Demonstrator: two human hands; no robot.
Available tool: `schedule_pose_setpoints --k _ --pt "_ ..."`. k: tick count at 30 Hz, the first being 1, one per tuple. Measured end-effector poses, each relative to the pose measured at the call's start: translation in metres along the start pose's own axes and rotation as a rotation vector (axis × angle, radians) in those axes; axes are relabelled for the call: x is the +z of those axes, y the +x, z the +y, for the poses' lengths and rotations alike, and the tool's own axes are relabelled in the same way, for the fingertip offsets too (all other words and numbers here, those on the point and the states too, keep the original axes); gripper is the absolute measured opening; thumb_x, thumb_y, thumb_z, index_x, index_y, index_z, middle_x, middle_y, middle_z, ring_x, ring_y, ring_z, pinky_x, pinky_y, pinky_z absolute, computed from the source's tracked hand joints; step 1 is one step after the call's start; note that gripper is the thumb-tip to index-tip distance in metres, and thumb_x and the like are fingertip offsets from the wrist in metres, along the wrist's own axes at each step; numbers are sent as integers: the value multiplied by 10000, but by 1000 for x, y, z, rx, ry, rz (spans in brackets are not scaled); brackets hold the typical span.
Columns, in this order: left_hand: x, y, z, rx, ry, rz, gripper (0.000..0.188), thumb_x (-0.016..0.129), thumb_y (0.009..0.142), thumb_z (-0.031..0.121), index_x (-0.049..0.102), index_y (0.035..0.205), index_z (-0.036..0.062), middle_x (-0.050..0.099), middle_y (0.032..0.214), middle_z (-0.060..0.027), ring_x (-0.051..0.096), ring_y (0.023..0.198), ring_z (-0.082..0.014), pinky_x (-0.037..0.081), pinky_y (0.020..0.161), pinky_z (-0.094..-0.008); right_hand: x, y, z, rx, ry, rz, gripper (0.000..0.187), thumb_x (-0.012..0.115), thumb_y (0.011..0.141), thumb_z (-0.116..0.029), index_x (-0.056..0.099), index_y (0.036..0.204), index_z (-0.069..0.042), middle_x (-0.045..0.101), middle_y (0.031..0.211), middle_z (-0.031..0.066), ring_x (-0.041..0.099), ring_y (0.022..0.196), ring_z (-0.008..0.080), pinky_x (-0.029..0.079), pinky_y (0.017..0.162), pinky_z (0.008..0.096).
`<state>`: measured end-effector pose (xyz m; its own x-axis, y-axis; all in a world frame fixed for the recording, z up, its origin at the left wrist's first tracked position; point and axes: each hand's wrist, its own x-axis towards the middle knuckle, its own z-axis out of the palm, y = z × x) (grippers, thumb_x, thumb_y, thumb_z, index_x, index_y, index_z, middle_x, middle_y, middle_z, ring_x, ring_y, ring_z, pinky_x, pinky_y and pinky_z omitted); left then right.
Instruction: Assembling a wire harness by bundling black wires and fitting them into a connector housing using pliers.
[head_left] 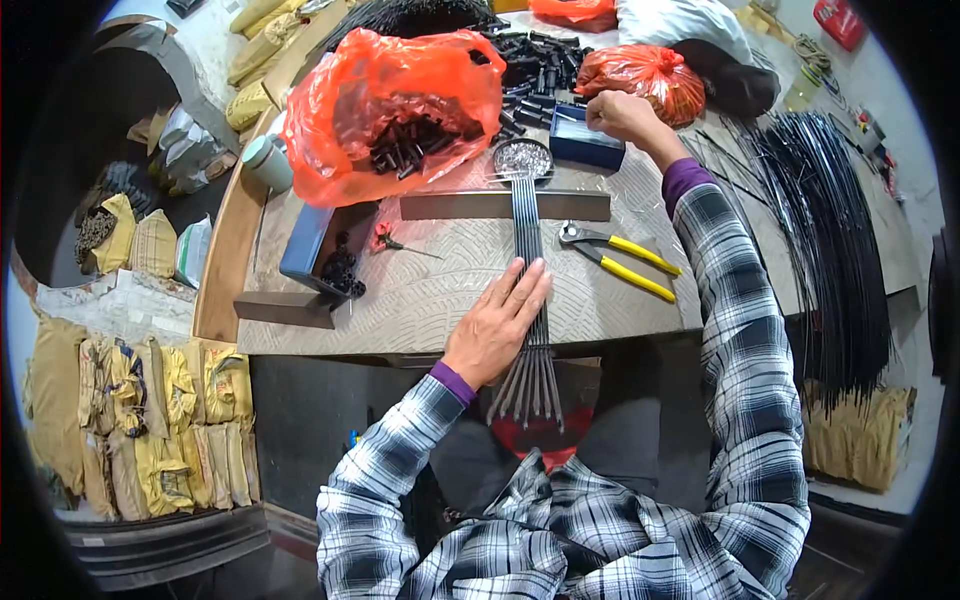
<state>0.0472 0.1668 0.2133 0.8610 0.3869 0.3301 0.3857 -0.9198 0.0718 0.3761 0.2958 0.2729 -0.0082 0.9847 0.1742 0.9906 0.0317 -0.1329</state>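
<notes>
A row of thin dark rods (526, 228) lies side by side across a brown bar (450, 206), their near ends fanning out past the table's edge. My left hand (498, 320) rests on the rods with its fingers stretched out flat. At the far ends of the rods stands a small round dish (523, 157) of tiny shiny pieces. Over a dark blue box (588, 150) with pale contents, my right hand (632, 120) has its fingertips pinched together; what they hold, if anything, is too small to make out. Yellow-handled pincers (622, 262) lie right of the rods.
An open red plastic bag (330, 110) holds black tubular parts, with more black parts (540, 65) behind it. A tied red bag (645, 80) sits far right. A blue box (310, 245) lies tipped at left, beside a cup (266, 163). Long black rods (830, 230) overhang the right edge.
</notes>
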Motion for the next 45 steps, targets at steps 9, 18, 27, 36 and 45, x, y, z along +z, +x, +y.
schedule_pose_setpoints --k 9,18,27,36,45 --pt "-17 -6 4 -4 -32 -21 738 604 774 374 288 1365 63 275 1424 -114 274 1309 -278 281 1038 -391 -48 -131 -92 -137 1317 294 127 407 912 -54 484 982 20 566 1002 125 575 654 109 448 511 228" --pt "-123 14 40 29 -1434 237 424 626 801 24 499 1202 -28 612 1073 -138 587 991 -161 476 841 -254 -114 -257 -182 -480 430 692 257 636 687 86 648 909 -43 524 802 76 511 637 138 401 515 233" --pt "-135 16 48 -10 -1207 270 264 576 842 32 572 1092 -52 643 946 -144 642 845 -194 516 767 -270 -88 -247 -178 -392 629 614 319 582 730 102 655 1009 -35 524 773 63 480 695 126 407 554 225" --pt "-134 18 49 -18 -1149 278 247 576 837 5 585 1079 -40 647 938 -137 641 833 -179 515 762 -261 -90 -254 -181 -337 525 706 398 603 693 95 659 1039 -92 469 758 16 448 613 97 384 498 212" --pt "-134 20 48 101 -939 254 270 668 787 139 626 1029 25 674 857 -92 658 782 -153 506 661 -248 -121 -237 -169 -740 248 740 338 673 632 -1 644 953 -104 498 751 56 525 572 178 423 471 273"
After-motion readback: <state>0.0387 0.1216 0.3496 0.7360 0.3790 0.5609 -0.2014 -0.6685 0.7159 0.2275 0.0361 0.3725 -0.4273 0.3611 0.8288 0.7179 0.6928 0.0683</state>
